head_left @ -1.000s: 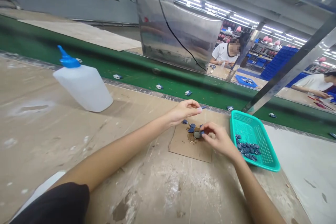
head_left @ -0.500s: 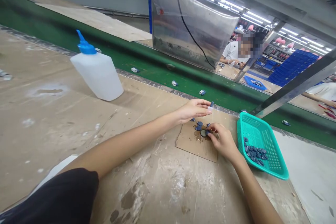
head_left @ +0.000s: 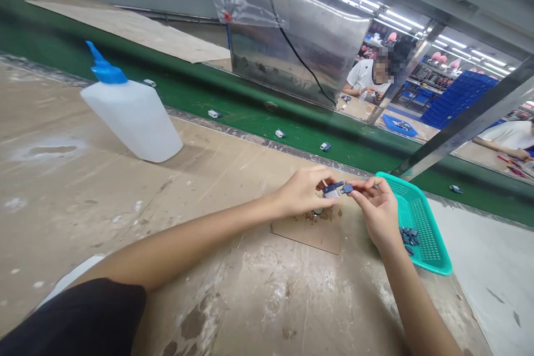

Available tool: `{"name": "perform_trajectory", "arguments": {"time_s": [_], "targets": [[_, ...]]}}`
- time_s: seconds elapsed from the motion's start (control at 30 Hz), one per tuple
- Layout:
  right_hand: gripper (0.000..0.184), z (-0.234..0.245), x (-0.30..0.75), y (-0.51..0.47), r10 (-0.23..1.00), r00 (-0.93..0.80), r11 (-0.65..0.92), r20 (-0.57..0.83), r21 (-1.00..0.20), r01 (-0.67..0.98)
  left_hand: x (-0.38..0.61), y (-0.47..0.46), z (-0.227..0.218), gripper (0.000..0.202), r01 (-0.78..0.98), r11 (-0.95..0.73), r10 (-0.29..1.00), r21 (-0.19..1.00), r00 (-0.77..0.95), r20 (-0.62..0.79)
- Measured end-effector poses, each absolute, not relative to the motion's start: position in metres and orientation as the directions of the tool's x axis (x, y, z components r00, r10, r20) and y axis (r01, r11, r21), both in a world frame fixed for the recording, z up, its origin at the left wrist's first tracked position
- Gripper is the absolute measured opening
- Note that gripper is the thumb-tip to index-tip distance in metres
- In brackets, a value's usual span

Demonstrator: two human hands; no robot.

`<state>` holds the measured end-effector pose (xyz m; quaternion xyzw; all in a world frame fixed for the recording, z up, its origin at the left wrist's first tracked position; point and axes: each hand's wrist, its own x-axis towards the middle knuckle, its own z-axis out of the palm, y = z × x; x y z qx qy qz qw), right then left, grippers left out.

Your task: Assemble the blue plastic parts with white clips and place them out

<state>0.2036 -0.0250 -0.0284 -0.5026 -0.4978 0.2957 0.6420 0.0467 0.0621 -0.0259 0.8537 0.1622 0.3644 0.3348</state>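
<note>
Currently the left hand (head_left: 301,194) has its fingers together, clamped on a small dark-blue and white plastic part (head_left: 332,191). The right hand (head_left: 377,207) pinches a smaller dark-blue plastic piece (head_left: 346,189) between thumb and forefinger, fingertips together. Both parts are held up off the desk, just beside each other; whether they touch, cannot tell. Below the hands lies a flat brown cardboard sheet (head_left: 306,236), speckled with brownish residue near a round dark object (head_left: 317,211), mostly hidden behind the left hand. Just right, partly behind the right hand, a teal plastic mesh basket (head_left: 423,222) holds a heap of dark-blue pieces (head_left: 408,236). Well left on the worn tan desk (head_left: 250,306) stands a translucent white plastic squeeze bottle with a blue nozzle (head_left: 129,122). Beyond the desk edge runs a green conveyor belt (head_left: 250,117) carrying small blue-and-white parts (head_left: 280,134). Past it hangs a stainless steel panel (head_left: 292,50), and farther off a co-worker in a white shirt (head_left: 365,75) sits at another bench. A black sleeve (head_left: 70,317) covers the person's left upper arm.
</note>
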Motion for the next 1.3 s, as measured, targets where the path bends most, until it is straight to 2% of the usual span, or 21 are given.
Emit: {"name": "perform_trajectory", "arguments": {"time_s": [0.23, 0.3, 0.37, 0.5, 0.6, 0.7, 0.8, 0.87, 0.93, 1.0, 1.03, 1.13, 1.23, 1.3], "targets": [[0.024, -0.027, 0.190, -0.030, 0.886, 0.311, 0.310, 0.345, -0.938, 0.157, 0.047, 0.060, -0.027, 0.019, 0.054, -0.775, 0.502, 0.630, 0.657, 0.562], [0.023, -0.026, 0.189, -0.030, 0.892, 0.333, 0.289, 0.305, -0.952, 0.099, 0.046, 0.060, -0.026, 0.017, 0.043, -0.808, 0.473, 0.587, 0.642, 0.603], [0.023, -0.026, 0.190, -0.030, 0.920, 0.326, 0.240, 0.219, -0.970, -0.025, 0.045, 0.059, -0.026, 0.017, 0.010, -0.851, 0.415, 0.526, 0.625, 0.661], [0.031, -0.023, 0.194, -0.034, 0.999, 0.017, -0.027, -0.033, -0.962, -0.271, 0.043, 0.051, -0.027, 0.023, -0.074, -0.907, 0.296, 0.415, 0.589, 0.752], [0.041, -0.018, 0.194, -0.040, 0.995, -0.093, -0.068, -0.043, -0.955, -0.288, 0.042, 0.041, -0.026, 0.022, -0.119, -0.919, 0.252, 0.377, 0.558, 0.790], [0.044, -0.010, 0.197, -0.044, 0.997, -0.076, -0.006, 0.004, -0.991, -0.136, 0.047, 0.041, -0.020, 0.022, -0.151, -0.918, 0.227, 0.368, 0.560, 0.797], [0.049, -0.004, 0.217, -0.045, 0.998, 0.011, 0.059, 0.063, -0.970, 0.234, 0.054, 0.071, -0.018, 0.025, 0.004, -0.927, 0.281, 0.375, 0.669, 0.688], [0.042, -0.004, 0.243, -0.045, 0.985, 0.117, 0.039, 0.130, -0.814, 0.580, 0.054, 0.110, -0.022, 0.025, 0.264, -0.910, 0.407, 0.321, 0.718, 0.564], [0.029, -0.008, 0.272, -0.046, 0.962, 0.222, -0.108, 0.161, -0.520, 0.847, 0.049, 0.153, -0.030, 0.027, 0.556, -0.802, 0.588, 0.218, 0.668, 0.456], [0.025, -0.015, 0.295, -0.047, 0.953, 0.292, -0.260, 0.082, -0.270, 0.927, 0.041, 0.191, -0.039, 0.027, 0.764, -0.623, 0.763, 0.168, 0.545, 0.348], [0.025, -0.019, 0.303, -0.047, 0.952, 0.305, -0.295, 0.015, -0.204, 0.933, 0.037, 0.205, -0.043, 0.028, 0.814, -0.559, 0.809, 0.156, 0.495, 0.316], [0.031, -0.030, 0.310, -0.045, 0.950, 0.287, -0.303, -0.119, -0.143, 0.942, 0.038, 0.225, -0.051, 0.033, 0.838, -0.525, 0.834, 0.147, 0.471, 0.288], [0.033, -0.035, 0.307, -0.041, 0.946, 0.304, -0.316, -0.114, -0.103, 0.943, 0.060, 0.226, -0.057, 0.046, 0.761, -0.636, 0.759, 0.128, 0.585, 0.286], [0.029, -0.035, 0.307, -0.040, 0.945, 0.312, -0.323, -0.096, -0.126, 0.938, 0.083, 0.223, -0.061, 0.045, 0.689, -0.714, 0.694, 0.125, 0.673, 0.255]]}}
